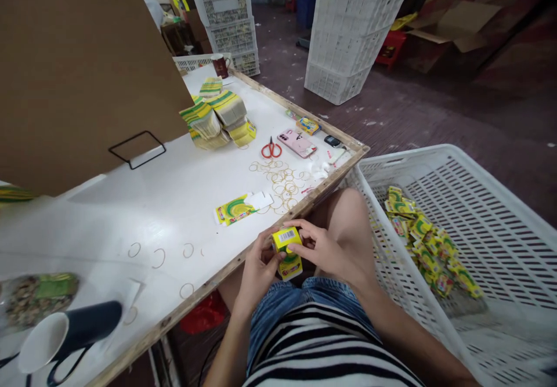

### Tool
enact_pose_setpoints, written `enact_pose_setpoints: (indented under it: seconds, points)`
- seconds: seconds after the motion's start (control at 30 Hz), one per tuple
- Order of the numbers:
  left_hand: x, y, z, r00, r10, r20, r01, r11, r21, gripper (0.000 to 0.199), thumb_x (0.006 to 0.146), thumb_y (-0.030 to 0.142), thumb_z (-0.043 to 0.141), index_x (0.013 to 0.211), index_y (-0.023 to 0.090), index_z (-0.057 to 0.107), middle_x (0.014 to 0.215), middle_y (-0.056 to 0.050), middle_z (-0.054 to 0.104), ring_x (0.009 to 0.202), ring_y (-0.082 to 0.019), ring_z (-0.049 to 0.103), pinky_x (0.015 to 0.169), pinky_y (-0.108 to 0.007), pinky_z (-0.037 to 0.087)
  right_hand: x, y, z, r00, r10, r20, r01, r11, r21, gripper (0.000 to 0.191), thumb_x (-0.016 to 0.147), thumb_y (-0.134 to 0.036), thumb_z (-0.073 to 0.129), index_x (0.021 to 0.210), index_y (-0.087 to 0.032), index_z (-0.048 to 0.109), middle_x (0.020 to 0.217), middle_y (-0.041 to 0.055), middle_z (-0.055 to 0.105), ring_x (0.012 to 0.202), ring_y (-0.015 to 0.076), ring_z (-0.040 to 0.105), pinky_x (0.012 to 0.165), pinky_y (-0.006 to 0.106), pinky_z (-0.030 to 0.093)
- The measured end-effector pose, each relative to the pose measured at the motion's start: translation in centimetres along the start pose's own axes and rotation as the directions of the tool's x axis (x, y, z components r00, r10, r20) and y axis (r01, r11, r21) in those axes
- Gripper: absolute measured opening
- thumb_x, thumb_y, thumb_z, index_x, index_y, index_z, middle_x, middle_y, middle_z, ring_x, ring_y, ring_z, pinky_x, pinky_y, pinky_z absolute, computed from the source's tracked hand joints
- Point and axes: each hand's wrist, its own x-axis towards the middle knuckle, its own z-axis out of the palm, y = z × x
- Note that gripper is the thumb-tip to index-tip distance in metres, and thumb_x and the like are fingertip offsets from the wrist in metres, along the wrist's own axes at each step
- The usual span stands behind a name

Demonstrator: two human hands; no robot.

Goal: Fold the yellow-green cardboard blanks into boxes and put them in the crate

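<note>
Just short of the table point(143, 213) edge, the left hand point(261, 259) and right hand point(319, 250) grip a small yellow box point(287, 237) between them. Beyond lie a flattened yellow carton point(237, 208), rubber bands point(285, 185), red-handled scissors point(271, 145) and bundled cartons point(228, 108).

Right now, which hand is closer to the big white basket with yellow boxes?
Right. The right hand, at the side of the barcoded yellow carton facing the white plastic basket, is nearer; the left hand is across the carton, farther away. Neither touches the basket.
</note>
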Motion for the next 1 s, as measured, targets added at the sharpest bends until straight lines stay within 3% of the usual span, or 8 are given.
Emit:
enact_pose_setpoints:
  seconds: [0.2, 0.47, 0.77, 1.0]
  points:
    - [-0.2, 0.2, 0.4, 0.997, -0.021, 0.070, 0.025, 0.998, -0.057, 0.052, 0.084, 0.027, 0.068, 0.131, 0.024, 0.047, 0.118, -0.010, 0.066, 0.102, -0.024, 0.067, 0.082, -0.032, 0.056, 0.3, -0.5, 0.4, 0.997, 0.065, -0.050, -0.078, 0.941, -0.329, 0.029, 0.083, -0.022, 0.058, 0.112, -0.022, 0.059, 0.058, -0.0056, 0.060, 0.052, 0.0144, 0.054, 0.055, 0.023, 0.038]
    - [0.1, 0.5, 0.5, 0.999, -0.018, 0.042, 0.021, 0.997, -0.080, 0.054, 0.083, 0.029, 0.070, 0.130, 0.023, 0.046, 0.118, -0.011, 0.066, 0.097, -0.023, 0.068, 0.082, -0.033, 0.056, 0.8, -0.8, 0.9, 0.994, 0.015, -0.105, -0.063, 0.881, -0.468, 0.031, 0.082, -0.017, 0.059, 0.112, -0.023, 0.058, 0.058, -0.0050, 0.060, 0.052, 0.0156, 0.058, 0.054, 0.023, 0.035]
    - [0.4, 0.2, 0.6, 1.000, -0.021, -0.014, 0.020, 0.999, -0.026, 0.056, 0.080, 0.032, 0.072, 0.130, 0.023, 0.048, 0.115, -0.010, 0.069, 0.095, -0.023, 0.069, 0.079, -0.031, 0.056, 1.1, 0.2, 1.8, 0.988, -0.007, -0.154, -0.075, 0.852, -0.519, 0.031, 0.083, -0.019, 0.059, 0.114, -0.022, 0.058, 0.065, -0.0018, 0.064, 0.059, 0.0173, 0.060, 0.058, 0.024, 0.037]
    - [0.5, 0.4, 0.9, 0.999, -0.043, -0.004, 0.042, 0.997, -0.061, 0.060, 0.077, 0.033, 0.075, 0.129, 0.021, 0.047, 0.115, -0.012, 0.068, 0.095, -0.024, 0.069, 0.076, -0.030, 0.057, 0.6, 0.0, 0.6, 0.997, 0.070, -0.027, -0.074, 0.912, -0.403, 0.040, 0.084, -0.022, 0.060, 0.122, -0.023, 0.050, 0.058, -0.0082, 0.052, 0.054, 0.0147, 0.055, 0.056, 0.022, 0.034]
